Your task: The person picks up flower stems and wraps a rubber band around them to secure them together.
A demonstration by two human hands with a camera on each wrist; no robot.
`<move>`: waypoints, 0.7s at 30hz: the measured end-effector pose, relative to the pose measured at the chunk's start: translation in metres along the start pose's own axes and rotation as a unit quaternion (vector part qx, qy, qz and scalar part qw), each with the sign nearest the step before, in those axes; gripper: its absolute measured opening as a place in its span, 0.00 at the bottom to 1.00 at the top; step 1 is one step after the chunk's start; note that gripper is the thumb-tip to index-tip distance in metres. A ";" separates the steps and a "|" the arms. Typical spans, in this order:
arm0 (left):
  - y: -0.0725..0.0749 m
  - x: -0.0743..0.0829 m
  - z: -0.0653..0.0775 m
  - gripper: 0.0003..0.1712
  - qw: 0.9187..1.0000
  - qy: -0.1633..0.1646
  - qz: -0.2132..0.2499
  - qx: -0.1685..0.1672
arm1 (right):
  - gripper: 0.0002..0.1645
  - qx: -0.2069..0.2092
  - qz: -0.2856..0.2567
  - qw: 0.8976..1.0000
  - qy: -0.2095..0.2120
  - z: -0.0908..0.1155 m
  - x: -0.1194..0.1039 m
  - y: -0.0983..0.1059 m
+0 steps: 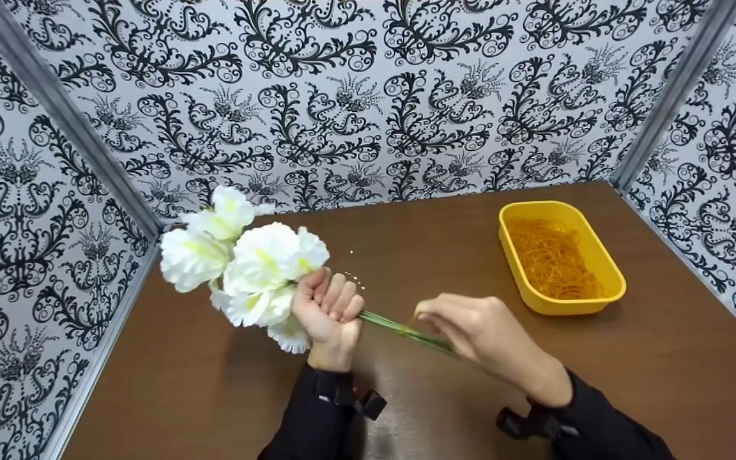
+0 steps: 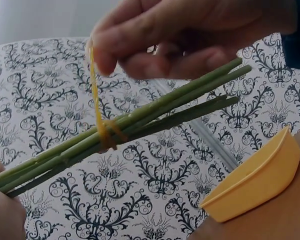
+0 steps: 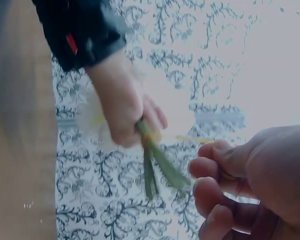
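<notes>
My left hand [image 1: 329,310] grips a bunch of white artificial flowers [image 1: 259,262] by the green stems [image 2: 155,110], just below the blooms. The blooms point to the far left and the stem ends to the right. A yellow rubber band [image 2: 96,95] is looped round the stems. My right hand [image 1: 483,329] pinches the free end of that band between thumb and finger. In the left wrist view the band is stretched taut up from the stems to the fingertips. The right wrist view shows it stretched sideways from the stems to my right thumb.
A yellow plastic tub [image 1: 611,287] stands at the right on the brown table [image 1: 419,243], holding many rubber bands [image 1: 553,259]. Patterned black-and-white panels [image 1: 368,115] with grey metal posts enclose the back and sides. Small white specks lie behind my left hand.
</notes>
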State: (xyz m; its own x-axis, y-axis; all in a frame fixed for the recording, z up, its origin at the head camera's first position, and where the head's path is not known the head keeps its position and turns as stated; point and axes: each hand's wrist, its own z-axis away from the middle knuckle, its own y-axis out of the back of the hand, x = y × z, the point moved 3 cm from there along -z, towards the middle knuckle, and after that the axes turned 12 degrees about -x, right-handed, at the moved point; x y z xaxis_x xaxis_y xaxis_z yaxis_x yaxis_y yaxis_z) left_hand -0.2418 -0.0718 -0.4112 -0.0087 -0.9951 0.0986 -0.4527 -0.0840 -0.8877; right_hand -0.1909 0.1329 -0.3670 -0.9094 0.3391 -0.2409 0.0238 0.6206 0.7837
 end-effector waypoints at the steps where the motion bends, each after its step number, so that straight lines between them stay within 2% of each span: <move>1: -0.002 -0.002 0.001 0.24 1.000 0.017 0.004 -0.010 | 0.10 0.001 0.002 1.000 -0.005 0.000 0.003 0.001; 5: -0.008 -0.013 0.004 0.25 0.995 0.084 0.026 -0.046 | 0.10 0.003 0.008 1.000 -0.018 0.000 0.012 0.000; 8: -0.009 -0.019 0.005 0.24 0.991 0.111 0.041 -0.054 | 0.10 0.008 0.010 1.000 -0.021 0.000 0.019 -0.003; 17: -0.012 -0.027 0.008 0.24 0.990 0.124 0.044 -0.053 | 0.08 -0.010 0.000 0.999 -0.047 0.003 0.048 -0.019; 21: -0.014 -0.026 0.008 0.25 0.990 0.117 0.052 -0.059 | 0.06 -0.026 -0.019 0.998 -0.057 0.005 0.056 -0.032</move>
State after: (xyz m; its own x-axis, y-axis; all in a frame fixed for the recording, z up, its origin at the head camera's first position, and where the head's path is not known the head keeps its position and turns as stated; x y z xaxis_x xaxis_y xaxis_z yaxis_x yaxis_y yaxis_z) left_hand -0.2284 -0.0455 -0.4051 -0.2604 -0.9575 0.1238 -0.5403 0.0383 -0.8406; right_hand -0.2410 0.1356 -0.4082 -0.8563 0.3954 -0.3323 -0.0348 0.5978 0.8009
